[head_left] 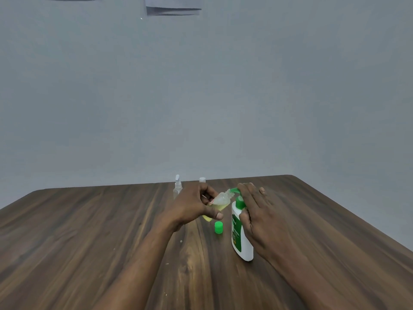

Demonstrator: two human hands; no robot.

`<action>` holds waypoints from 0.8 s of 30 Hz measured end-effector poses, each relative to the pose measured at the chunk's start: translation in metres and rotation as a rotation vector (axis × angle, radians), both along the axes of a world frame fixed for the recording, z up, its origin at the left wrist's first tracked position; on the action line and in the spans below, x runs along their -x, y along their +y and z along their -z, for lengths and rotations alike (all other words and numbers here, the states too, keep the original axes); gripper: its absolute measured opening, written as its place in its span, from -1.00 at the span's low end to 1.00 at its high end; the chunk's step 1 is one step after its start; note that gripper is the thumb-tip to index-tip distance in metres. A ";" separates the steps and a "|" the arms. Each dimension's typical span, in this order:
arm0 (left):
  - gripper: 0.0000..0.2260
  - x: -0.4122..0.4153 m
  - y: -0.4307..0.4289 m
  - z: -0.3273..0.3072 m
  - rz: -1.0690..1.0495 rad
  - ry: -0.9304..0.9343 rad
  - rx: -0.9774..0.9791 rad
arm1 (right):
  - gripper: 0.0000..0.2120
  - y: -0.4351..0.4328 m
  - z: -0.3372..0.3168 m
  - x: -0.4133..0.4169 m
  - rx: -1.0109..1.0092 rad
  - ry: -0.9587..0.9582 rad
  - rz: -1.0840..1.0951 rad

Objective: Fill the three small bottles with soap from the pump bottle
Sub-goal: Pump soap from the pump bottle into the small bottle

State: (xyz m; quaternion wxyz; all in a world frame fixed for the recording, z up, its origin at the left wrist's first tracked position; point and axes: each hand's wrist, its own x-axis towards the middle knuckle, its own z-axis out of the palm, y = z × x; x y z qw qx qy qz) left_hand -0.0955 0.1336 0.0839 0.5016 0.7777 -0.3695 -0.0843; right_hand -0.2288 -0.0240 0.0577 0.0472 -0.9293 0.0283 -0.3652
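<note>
My left hand (194,204) grips a small clear bottle (220,201), tilted with its open neck up against the green spout of the pump bottle (241,233). Yellowish soap lies in the small bottle's lower part. The pump bottle is white with a green label and stands on the wooden table (111,242). My right hand (254,209) rests on its green pump head with straight fingers, the thumb against the bottle's neck. A green cap (218,227) sits on the table between the two bottles. Two more small clear bottles, a spray bottle (177,187) and a capped bottle (202,180), stand behind my left hand.
The table's far edge runs just behind the two small bottles, with a plain grey wall (201,86) beyond. Papers (173,6) hang high on the wall. A few small crumbs dot the wood near my left forearm.
</note>
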 end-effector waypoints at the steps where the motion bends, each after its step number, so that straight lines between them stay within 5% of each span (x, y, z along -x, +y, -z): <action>1: -0.63 0.000 0.000 0.000 -0.001 -0.003 0.000 | -0.43 0.000 0.000 0.000 0.003 -0.001 0.000; 24: -0.65 0.000 0.001 -0.001 0.019 0.010 0.017 | -0.48 -0.002 0.003 -0.002 -0.011 -0.005 -0.005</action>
